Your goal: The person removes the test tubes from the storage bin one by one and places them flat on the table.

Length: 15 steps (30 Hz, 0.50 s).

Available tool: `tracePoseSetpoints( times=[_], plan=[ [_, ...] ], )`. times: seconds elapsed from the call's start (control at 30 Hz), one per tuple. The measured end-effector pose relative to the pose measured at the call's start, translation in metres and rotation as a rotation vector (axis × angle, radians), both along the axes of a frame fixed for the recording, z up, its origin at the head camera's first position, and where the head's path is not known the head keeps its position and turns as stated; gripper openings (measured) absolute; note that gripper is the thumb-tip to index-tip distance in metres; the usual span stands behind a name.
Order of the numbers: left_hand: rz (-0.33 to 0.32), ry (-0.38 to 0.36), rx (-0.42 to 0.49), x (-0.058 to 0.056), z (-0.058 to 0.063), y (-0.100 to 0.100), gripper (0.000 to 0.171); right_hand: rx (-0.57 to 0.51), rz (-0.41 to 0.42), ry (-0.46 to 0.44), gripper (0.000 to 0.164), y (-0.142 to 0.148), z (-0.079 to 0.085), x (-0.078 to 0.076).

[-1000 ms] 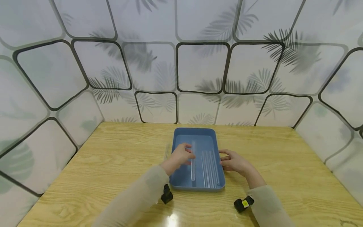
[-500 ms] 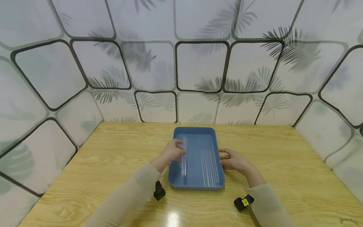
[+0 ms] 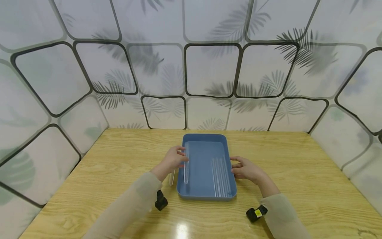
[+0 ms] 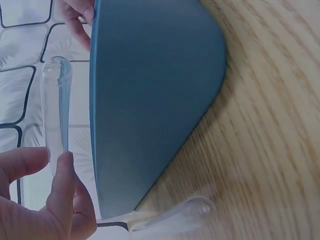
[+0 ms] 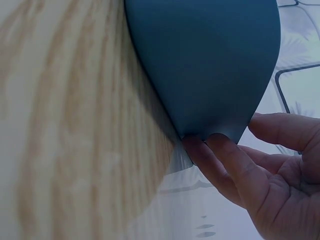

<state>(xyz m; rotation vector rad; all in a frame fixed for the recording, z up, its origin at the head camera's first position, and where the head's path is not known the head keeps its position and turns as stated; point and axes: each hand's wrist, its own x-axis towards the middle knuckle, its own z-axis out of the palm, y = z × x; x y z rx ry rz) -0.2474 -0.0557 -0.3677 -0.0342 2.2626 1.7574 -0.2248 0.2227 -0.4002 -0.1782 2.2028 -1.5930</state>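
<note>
My left hand (image 3: 173, 158) pinches a clear glass test tube (image 3: 186, 174) between thumb and fingers, over the left side of the blue tray (image 3: 198, 187). In the left wrist view that test tube (image 4: 56, 107) stands above the tray's rim, its rounded end away from the hand. On the tray's right side, my right hand (image 3: 246, 171) holds the edge. The right wrist view has the thumb at the rim and the fingertips (image 5: 220, 142) against the outer wall. Several more test tubes (image 3: 221, 179) lie side by side in the tray's right half.
Another test tube (image 3: 171, 178) lies on the wooden table (image 3: 128, 156) just left of the tray, partly behind the left hand. A patterned curtain (image 3: 213, 71) borders the table at the back and sides. Black wrist cameras (image 3: 161, 200) sit below both hands.
The left hand has carried its test tube leftward, from the tray's middle to its left wall. Its forearm has shifted left too. The right hand has stayed at the tray's edge.
</note>
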Motion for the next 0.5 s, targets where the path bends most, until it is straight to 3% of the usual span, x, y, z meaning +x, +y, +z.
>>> tracePoseSetpoints(
  times=[0.5],
  plan=[
    [0.037, 0.001, 0.000, -0.003, -0.003, -0.016, 0.052, 0.000, 0.000, 0.006, 0.055, 0.001, -0.001, -0.001]
  ],
)
